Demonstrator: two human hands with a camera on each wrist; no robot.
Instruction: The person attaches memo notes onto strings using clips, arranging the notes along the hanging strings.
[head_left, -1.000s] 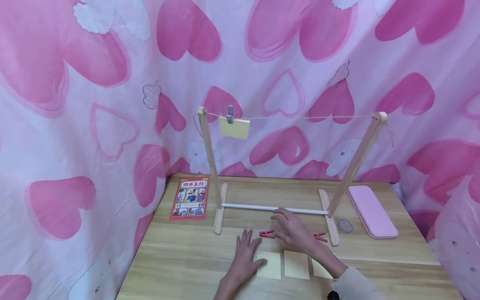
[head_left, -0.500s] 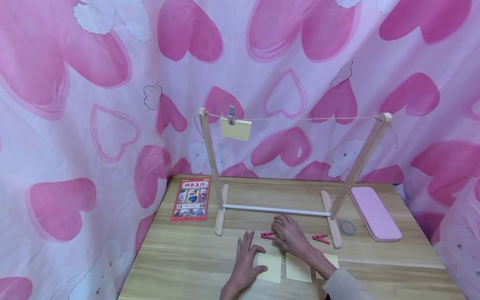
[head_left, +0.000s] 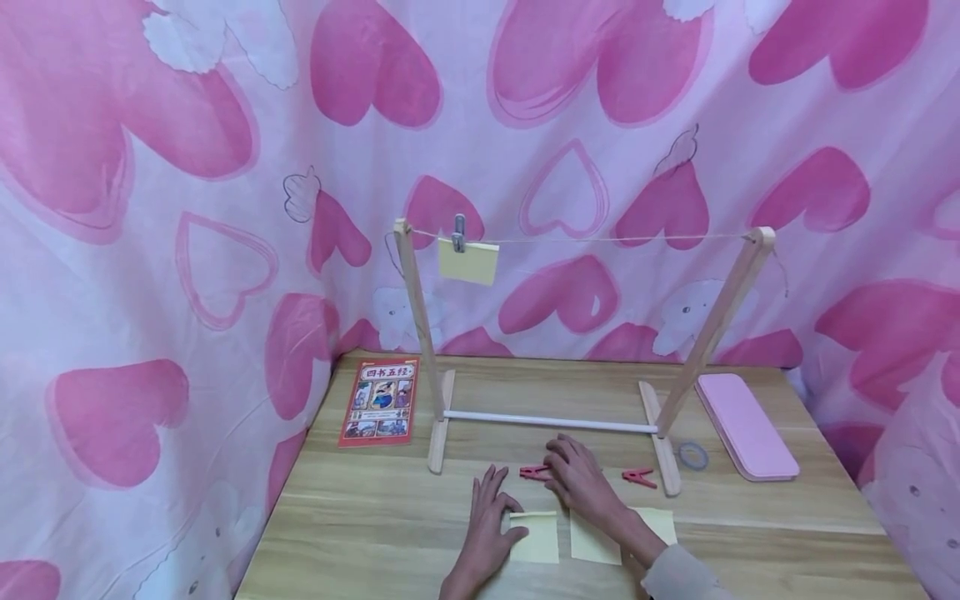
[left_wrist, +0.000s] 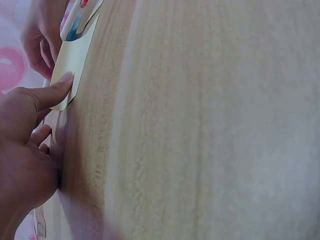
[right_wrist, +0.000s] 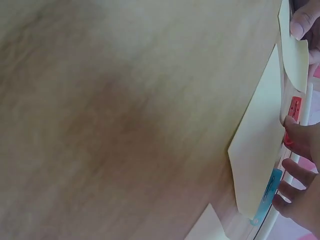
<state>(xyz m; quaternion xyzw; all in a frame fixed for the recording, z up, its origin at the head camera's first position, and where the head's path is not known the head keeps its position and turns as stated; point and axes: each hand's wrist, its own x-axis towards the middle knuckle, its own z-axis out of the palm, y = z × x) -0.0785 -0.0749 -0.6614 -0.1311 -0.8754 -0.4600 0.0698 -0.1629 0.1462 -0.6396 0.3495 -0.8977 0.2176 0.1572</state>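
My left hand (head_left: 486,533) pinches the leftmost pale yellow paper note (head_left: 536,543) between thumb and fingers. That note's far edge is bent up off the table. My right hand (head_left: 583,482) has its thumb and index finger on one end of a red clothespin (head_left: 534,472), whose other end points left. Under the curved fingers of this hand, the right wrist view shows a teal clothespin (right_wrist: 268,194), hidden in the head view. A middle note (head_left: 592,543) and a right note (head_left: 662,523) lie flat, partly covered by my right arm. Another red clothespin (head_left: 639,477) lies further right.
Behind the hands stands a wooden frame (head_left: 716,333) with a string across its top. A grey clip (head_left: 459,233) holds a yellow note (head_left: 468,263) on the string. A red booklet (head_left: 378,402) lies left; a grey ring (head_left: 693,456) and a pink case (head_left: 747,427) lie right.
My right hand has drawn back to the left red clothespin. My left thumb and index finger have closed on the left note, and its far edge has come up.
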